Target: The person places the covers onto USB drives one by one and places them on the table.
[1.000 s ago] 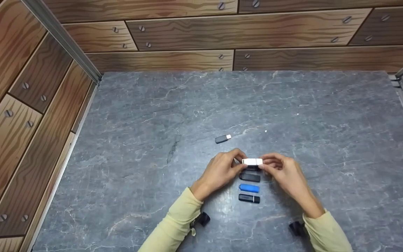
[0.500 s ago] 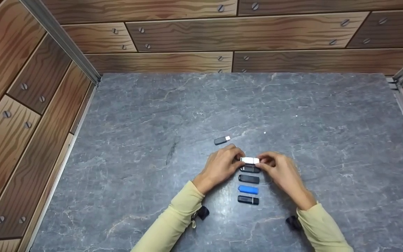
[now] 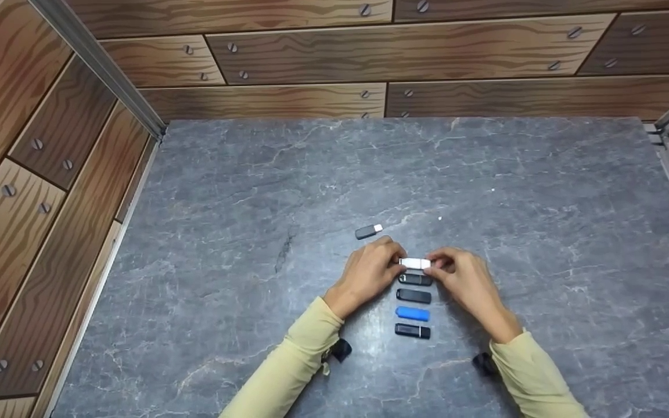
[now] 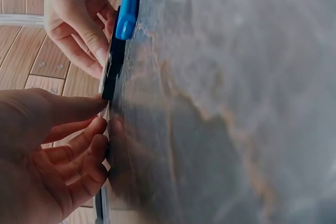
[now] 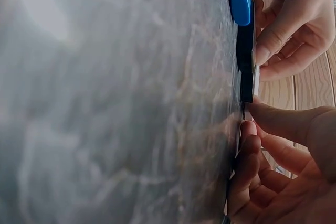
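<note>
A white USB stick [image 3: 414, 263] lies crosswise at the far end of a column of USB sticks. My left hand [image 3: 369, 270] pinches its left end and my right hand [image 3: 465, 278] pinches its right end. Just nearer than it is a black USB stick with a silvery mark [image 3: 415, 280]. Below that follow a plain black USB stick [image 3: 413, 296], a blue USB stick [image 3: 412, 313] and a black USB stick with a light band [image 3: 412, 331]. In both wrist views the fingertips are low at the tabletop, and the white stick is mostly hidden.
Beyond my left hand lies a dark grey USB stick [image 3: 368, 231] with its metal plug bare. The grey marbled table [image 3: 253, 186] is bordered by wood-patterned walls [image 3: 305, 52] at the back and sides. A tiny white speck [image 3: 440, 218] lies past my right hand.
Both hands have shifted slightly left and away with the white USB stick, uncovering the black one just nearer. The other sticks stay where they were.
</note>
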The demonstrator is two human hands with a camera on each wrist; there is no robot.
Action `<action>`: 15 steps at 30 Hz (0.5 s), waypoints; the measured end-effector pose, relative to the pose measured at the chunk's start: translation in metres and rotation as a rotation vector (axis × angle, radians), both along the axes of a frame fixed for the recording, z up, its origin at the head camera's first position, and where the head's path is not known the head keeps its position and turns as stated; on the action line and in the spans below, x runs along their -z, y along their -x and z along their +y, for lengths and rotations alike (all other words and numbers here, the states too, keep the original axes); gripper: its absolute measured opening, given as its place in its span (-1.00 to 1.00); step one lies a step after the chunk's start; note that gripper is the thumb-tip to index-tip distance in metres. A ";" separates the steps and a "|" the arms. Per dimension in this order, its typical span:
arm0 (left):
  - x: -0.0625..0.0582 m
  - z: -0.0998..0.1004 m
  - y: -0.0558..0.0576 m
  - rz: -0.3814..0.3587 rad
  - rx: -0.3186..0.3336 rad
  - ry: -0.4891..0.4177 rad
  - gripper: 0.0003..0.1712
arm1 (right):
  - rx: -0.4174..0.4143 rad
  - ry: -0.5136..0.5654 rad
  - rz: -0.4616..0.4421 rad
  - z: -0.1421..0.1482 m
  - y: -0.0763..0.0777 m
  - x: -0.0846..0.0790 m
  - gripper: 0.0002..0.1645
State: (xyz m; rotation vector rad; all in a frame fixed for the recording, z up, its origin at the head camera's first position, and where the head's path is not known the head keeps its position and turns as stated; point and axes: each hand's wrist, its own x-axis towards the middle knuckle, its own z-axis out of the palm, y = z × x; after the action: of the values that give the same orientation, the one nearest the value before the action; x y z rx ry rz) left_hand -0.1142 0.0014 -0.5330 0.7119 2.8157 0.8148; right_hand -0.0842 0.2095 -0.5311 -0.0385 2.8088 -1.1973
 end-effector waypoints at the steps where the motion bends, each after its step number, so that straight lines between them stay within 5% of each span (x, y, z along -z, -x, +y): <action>1: 0.000 0.000 0.000 0.000 -0.001 0.000 -0.79 | 0.000 0.001 0.000 0.000 0.000 0.000 -0.74; 15: -0.009 -0.010 0.003 -0.037 0.001 -0.010 -0.85 | -0.027 0.028 -0.042 0.003 -0.001 -0.003 -0.64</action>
State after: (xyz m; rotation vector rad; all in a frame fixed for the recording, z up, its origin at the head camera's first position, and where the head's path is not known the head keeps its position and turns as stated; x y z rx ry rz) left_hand -0.1176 -0.0091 -0.5235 0.6922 2.7799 0.8330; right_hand -0.0829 0.2130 -0.5280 -0.0525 2.7473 -1.2170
